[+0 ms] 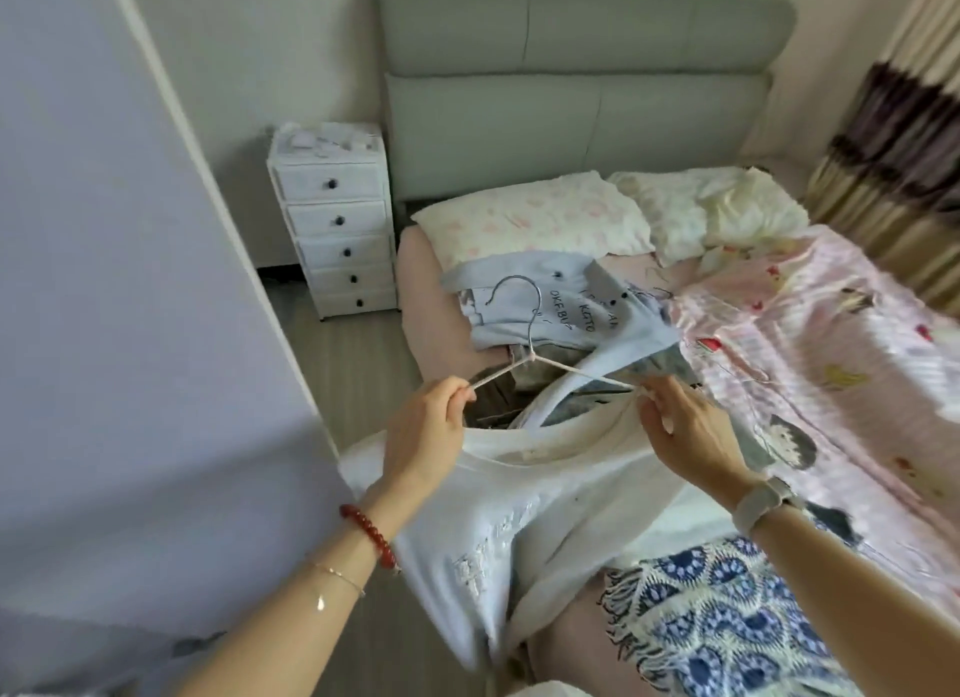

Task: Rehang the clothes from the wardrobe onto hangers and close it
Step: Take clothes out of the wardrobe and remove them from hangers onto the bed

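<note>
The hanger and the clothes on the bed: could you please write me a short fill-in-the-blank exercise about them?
1. The left hand pinches one end of the hanger, whose hook is made of ____.
2. The garment being put on the hanger is a ____ T-shirt.
3. The light blue top lying before the pillow bears black ____.
4. The white chest beside the bed has ____ drawers.

Missing words: metal; white; lettering; five

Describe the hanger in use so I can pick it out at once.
Start at the grey headboard and drop to the clothes pile on the bed's near side. Just in front, the hanger is held by both ends over a white shirt. Its shiny metal hook stands out.
</note>
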